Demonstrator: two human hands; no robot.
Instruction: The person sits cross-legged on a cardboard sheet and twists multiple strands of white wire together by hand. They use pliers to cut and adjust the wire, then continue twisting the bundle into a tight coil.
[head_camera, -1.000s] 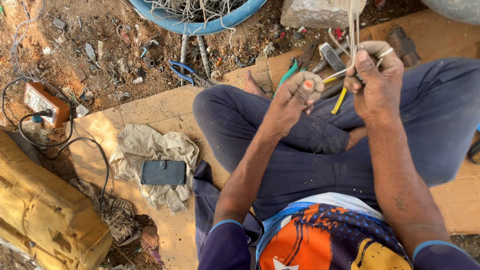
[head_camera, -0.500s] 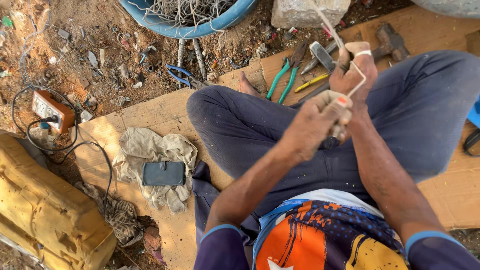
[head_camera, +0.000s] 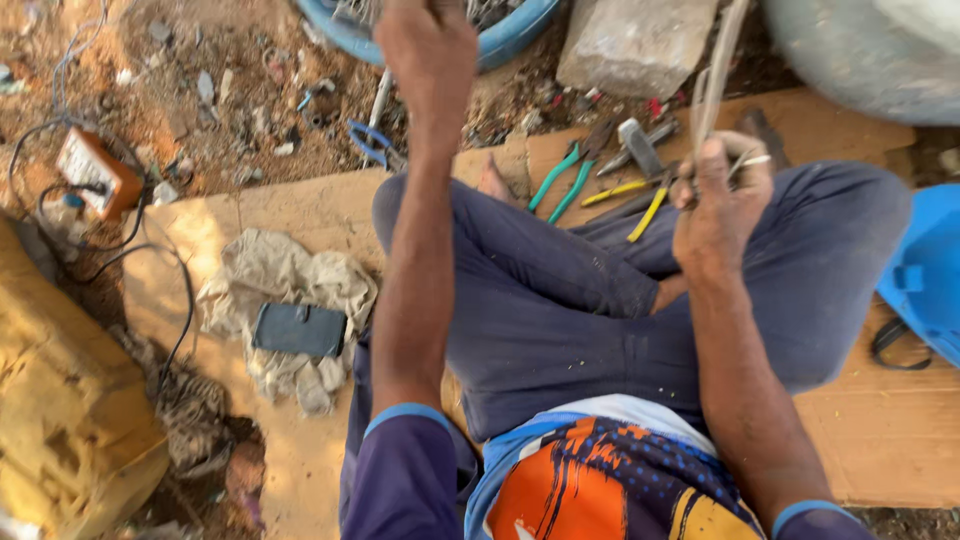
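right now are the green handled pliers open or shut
Open. The green-handled pliers lie on the board with their two handles spread apart in a V, beside the yellow-handled tool, untouched by either hand.

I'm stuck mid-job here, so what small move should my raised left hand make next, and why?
Probably bring the left hand back down to the pale wire strips that the right hand grips over the lap. They stick up loose and unsupported, and the left hand is off by the blue basin.

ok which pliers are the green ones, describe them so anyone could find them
Start at the grey stone block at the top, then drop to the tools on the board in front of the crossed legs. The green pliers lie leftmost, by the bare foot; the tools beside them have yellow handles.
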